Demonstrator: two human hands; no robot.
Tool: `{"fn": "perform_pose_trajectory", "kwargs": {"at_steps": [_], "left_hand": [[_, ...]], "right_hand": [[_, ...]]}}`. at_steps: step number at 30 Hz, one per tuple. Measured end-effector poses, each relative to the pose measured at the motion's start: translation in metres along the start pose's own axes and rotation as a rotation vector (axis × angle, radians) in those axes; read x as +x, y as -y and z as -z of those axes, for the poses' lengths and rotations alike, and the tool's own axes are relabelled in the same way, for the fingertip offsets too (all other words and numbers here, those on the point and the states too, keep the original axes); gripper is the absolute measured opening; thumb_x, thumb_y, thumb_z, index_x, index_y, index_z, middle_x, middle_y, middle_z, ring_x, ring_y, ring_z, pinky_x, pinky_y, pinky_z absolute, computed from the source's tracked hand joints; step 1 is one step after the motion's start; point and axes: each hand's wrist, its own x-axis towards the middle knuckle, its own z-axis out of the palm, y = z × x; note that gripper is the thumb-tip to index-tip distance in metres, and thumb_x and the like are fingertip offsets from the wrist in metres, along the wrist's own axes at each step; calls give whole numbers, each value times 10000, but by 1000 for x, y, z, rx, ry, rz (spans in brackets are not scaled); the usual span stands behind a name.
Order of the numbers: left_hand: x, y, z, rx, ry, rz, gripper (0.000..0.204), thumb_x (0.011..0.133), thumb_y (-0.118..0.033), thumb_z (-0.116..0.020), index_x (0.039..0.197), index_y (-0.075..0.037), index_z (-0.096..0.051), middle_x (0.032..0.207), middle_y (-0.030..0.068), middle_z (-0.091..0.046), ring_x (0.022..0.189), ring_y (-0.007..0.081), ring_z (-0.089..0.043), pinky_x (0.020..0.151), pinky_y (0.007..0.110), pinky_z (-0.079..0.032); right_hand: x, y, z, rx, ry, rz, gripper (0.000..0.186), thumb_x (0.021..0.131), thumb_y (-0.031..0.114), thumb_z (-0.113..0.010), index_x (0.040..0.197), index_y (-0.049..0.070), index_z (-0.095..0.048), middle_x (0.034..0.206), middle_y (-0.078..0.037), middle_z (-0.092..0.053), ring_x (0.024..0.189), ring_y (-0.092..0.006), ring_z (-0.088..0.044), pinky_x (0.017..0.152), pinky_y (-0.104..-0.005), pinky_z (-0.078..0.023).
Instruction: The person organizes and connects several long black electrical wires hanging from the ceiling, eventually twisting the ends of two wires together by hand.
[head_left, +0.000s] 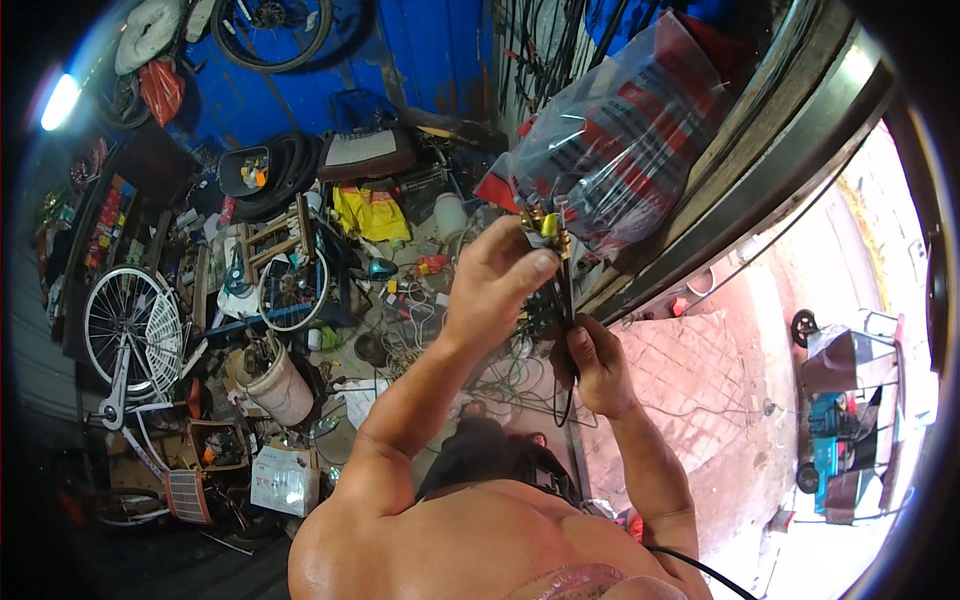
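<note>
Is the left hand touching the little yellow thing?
Touching. The head view shows the left hand with fingertips pinched on the yellow piece beneath the clear plastic bag.

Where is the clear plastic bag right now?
In the head view, the clear plastic bag hangs upper right of centre, just above the left hand.

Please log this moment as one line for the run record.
left hand: pinching yellow-capped brass fitting | right hand: gripping thin black cable | behind: clear plastic bag
</note>
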Motion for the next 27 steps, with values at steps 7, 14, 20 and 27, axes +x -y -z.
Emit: {"fn": "perform_pose_trajectory", "kwargs": {"at_steps": [7,14,20,27], "left_hand": [[1,6,-8,138,-37,-83,219,900,-114,-748,1017,-5,-598,895,10,-644,796,55,-576,711,214,-465],[4,13,-11,139,-36,-23,198,887,-93,-744,1004,-20,-602,869,7,-630,759,64,-562,682,220,-449],[8,21,-11,98,-58,-25,246,886,-114,-737,1075,-17,-612,892,32,-648,773,100,-597,706,256,-484],[19,12,-12,84,-25,-48,240,946,-163,-689,1082,9,-593,942,73,-671,818,120,-627,651,261,-527]], "right_hand": [[2,-4,-9,-127,-284,171,332,1069,334,-444,1039,26,-564,634,-9,-525,479,-72,-425,437,-241,-332],[-1,-9,5,-85,-342,90,244,1065,173,-437,1134,-2,-592,680,-2,-548,536,-66,-460,494,-240,-382],[-3,-3,16,-180,-304,98,240,1060,160,-445,1115,-19,-596,693,-18,-574,546,-76,-484,513,-245,-402],[-5,-3,32,-530,-421,263,228,1034,109,-488,1173,-28,-605,879,-97,-664,788,-171,-620,737,-292,-490]]}}
